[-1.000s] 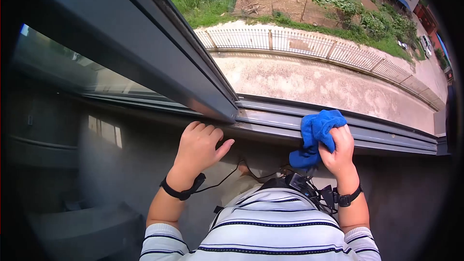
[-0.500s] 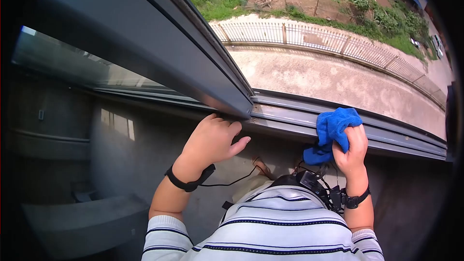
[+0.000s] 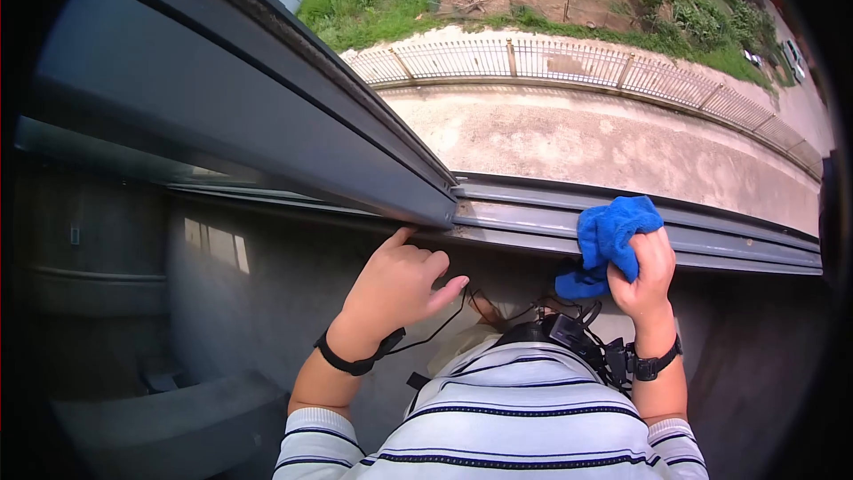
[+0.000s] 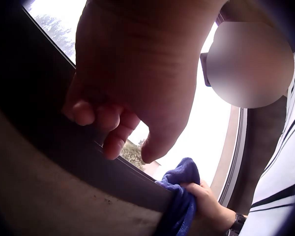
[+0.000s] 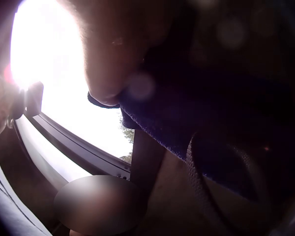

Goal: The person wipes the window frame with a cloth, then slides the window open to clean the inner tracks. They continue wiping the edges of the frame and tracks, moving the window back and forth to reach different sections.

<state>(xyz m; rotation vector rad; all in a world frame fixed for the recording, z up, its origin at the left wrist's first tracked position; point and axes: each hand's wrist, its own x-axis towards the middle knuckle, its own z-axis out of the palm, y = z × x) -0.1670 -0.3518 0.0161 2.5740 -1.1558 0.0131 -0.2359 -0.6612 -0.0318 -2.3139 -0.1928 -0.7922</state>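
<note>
A blue cloth [image 3: 613, 236] lies bunched on the grey window track [image 3: 515, 216], one end hanging over its inner edge. The right hand [image 3: 647, 274] grips it from the near side, fingers partly hidden by the folds. At the lower corner of the grey sash frame [image 3: 355, 151], the left hand [image 3: 400, 280] has its index finger extended to the frame's bottom edge, the other fingers bent and the thumb apart. In the left wrist view the left hand [image 4: 132, 73] holds nothing, and the cloth [image 4: 184, 196] hangs beside it in the other hand.
Black cables [image 3: 577, 338] hang at the person's waist. Outside the window are a pale fence [image 3: 569, 67], a concrete strip [image 3: 533, 124] and greenery. A low grey ledge [image 3: 169, 427] stands indoors at the lower left.
The left index finger has straightened out toward the sash corner, where the fingers were bent before. The right hand still grips the cloth on the track. The head view has shifted.
</note>
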